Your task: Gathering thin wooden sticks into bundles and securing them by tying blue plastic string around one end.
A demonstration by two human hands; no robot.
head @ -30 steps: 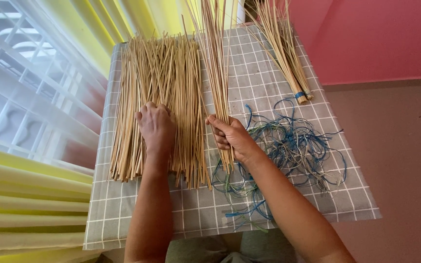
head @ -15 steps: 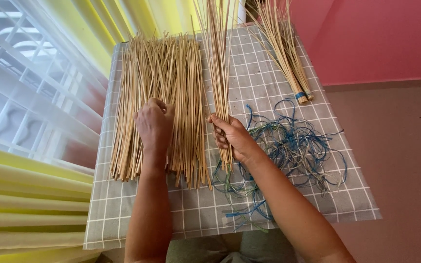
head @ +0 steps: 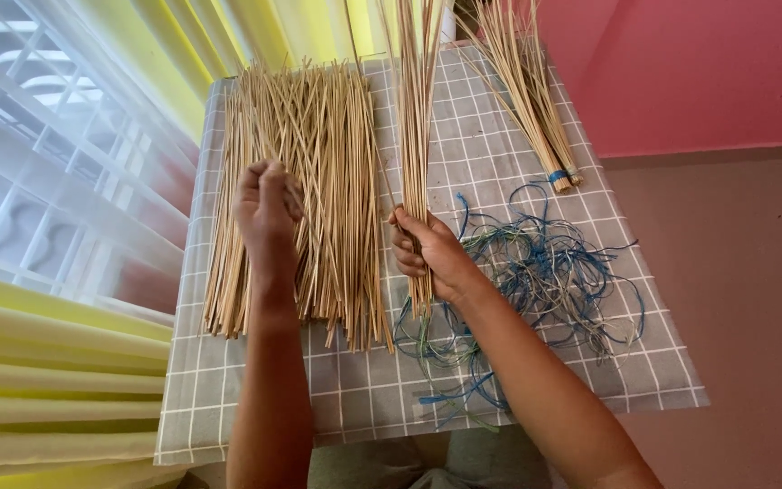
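A wide pile of thin tan sticks (head: 319,172) lies spread on the grey checked tablecloth (head: 500,154). My left hand (head: 266,204) is raised over this pile, fingers curled around a few sticks pinched out of it. My right hand (head: 427,252) grips a slim bundle of sticks (head: 416,100) that points away from me, its near end sticking out below my fist. To the right of that hand lies a tangle of blue and green strings (head: 545,272).
A tied bundle of sticks (head: 531,91) with a blue band at its end lies at the far right of the table. Yellow and white curtains (head: 65,181) hang at the left. A pink wall (head: 681,72) and brown floor are at the right.
My left hand has lifted from flat on the pile and moved farther away, closing on a few sticks. My right hand with its bundle has stayed put.
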